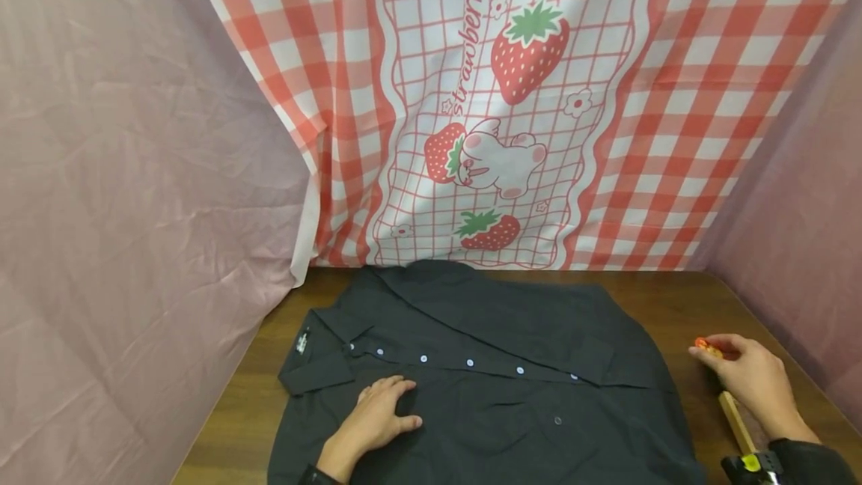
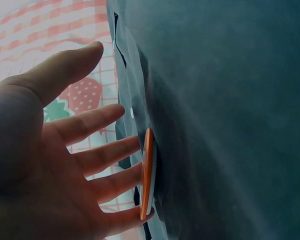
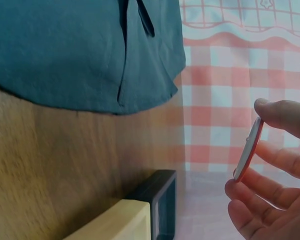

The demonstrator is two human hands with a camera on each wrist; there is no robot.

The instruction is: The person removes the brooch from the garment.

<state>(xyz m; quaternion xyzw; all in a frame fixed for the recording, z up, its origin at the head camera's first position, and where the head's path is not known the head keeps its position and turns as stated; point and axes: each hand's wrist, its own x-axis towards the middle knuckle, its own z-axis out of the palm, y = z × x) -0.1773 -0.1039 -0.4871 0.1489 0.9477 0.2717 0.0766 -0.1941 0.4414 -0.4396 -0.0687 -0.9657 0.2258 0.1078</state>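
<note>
A black collared shirt point(image 1: 485, 432) with a row of pale buttons lies spread on the wooden table, collar to the left. My left hand point(image 1: 380, 410) is over its front below the collar, fingers extended. In the left wrist view, a thin orange-edged disc point(image 2: 148, 175) lies between those fingertips and the cloth; the head view hides it under the hand. Off the shirt's right side, my right hand point(image 1: 757, 376) pinches a small flat orange piece point(image 1: 708, 349) between thumb and fingers. Its pale back carries a small bump in the right wrist view.
Under my right forearm are a tan wooden frame or box point(image 1: 737, 421) and a black open box point(image 3: 162, 200), close to the table's right side. A strawberry-print checked cloth point(image 1: 606, 133) hangs behind the table. Pink cloth point(image 1: 135, 208) hangs at both sides.
</note>
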